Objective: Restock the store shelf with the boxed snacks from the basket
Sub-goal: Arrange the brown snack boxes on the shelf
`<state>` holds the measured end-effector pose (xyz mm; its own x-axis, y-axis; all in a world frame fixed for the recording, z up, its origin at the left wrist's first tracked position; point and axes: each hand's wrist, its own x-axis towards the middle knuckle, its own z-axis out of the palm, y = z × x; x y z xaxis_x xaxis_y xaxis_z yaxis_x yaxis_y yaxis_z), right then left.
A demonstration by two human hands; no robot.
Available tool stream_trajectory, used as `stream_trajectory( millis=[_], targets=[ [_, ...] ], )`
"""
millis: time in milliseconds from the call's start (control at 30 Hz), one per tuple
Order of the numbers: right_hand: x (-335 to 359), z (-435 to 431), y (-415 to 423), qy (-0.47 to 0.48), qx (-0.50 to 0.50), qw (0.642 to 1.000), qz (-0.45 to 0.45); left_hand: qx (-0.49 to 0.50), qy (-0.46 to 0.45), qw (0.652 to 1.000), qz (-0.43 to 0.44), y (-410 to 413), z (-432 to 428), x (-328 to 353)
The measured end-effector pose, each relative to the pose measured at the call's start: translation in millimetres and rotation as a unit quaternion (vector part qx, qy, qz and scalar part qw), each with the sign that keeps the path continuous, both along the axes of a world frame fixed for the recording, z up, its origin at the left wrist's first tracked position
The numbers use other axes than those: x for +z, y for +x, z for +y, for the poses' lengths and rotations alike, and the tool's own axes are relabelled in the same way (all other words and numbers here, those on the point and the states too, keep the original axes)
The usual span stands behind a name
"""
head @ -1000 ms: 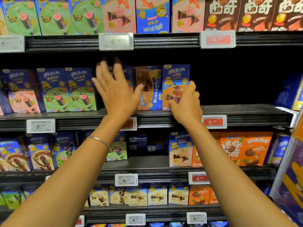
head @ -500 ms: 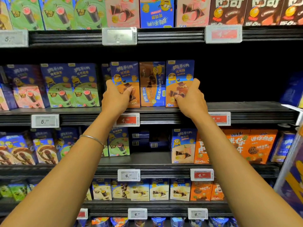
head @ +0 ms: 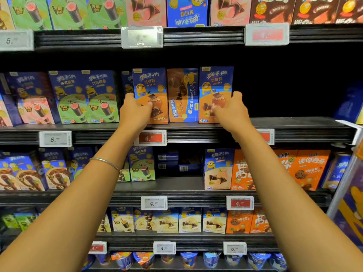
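Observation:
Three blue-and-orange snack boxes stand upright in a row at the front of the second shelf [head: 294, 124]. My left hand [head: 135, 112] grips the left box [head: 152, 83], thumb on its front and fingers round its left edge. My right hand [head: 229, 112] grips the right box [head: 216, 81], thumb on the front, fingers round its right edge. Between them stands the middle box [head: 182, 95], turned sideways-printed and touched by neither hand. The basket is out of view.
Green and pink boxes [head: 82, 97] fill the same shelf to the left. To the right of the three boxes the shelf is dark and bare. Price tags [head: 150, 138] line the shelf edges. More boxes sit on the shelves above and below.
My left hand went from open in front of the shelf to gripping the left box, which now stands at the shelf front. The right hand stayed on the right box.

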<state>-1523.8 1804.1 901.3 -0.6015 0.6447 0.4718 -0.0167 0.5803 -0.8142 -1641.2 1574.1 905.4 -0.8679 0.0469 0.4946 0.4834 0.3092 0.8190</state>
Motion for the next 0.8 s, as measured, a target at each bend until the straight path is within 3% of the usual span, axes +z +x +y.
stream_trajectory(
  millis=[67,233,367,533,667,800],
  targets=[
    [2.1,2.3,-0.6,-0.05,0.028,0.998,0.011,0.0,-0.037,0.999,0.01,-0.3,-2.1,-1.4],
    [4.8,3.2,0.2,-0.073,0.054,0.996,0.014,0.002,-0.067,0.998,0.011,1.6,-3.3,0.0],
    [3.2,-4.4,22.7,-0.1,0.049,0.992,0.054,0.026,0.003,1.0,0.012,17.5,-5.9,0.9],
    [-19.1,-33.9,71.4,-0.068,0.081,0.976,0.193,0.018,0.141,0.987,0.07,68.6,-11.1,-20.3],
    [-68.0,-56.1,101.3,-0.132,0.165,0.951,0.225,0.027,0.21,0.967,0.14,113.3,-18.2,-83.8],
    [-143.6,-74.9,120.9,-0.229,0.232,0.939,0.105,0.011,0.189,0.979,0.069,159.7,-30.1,-200.1]
  ],
)
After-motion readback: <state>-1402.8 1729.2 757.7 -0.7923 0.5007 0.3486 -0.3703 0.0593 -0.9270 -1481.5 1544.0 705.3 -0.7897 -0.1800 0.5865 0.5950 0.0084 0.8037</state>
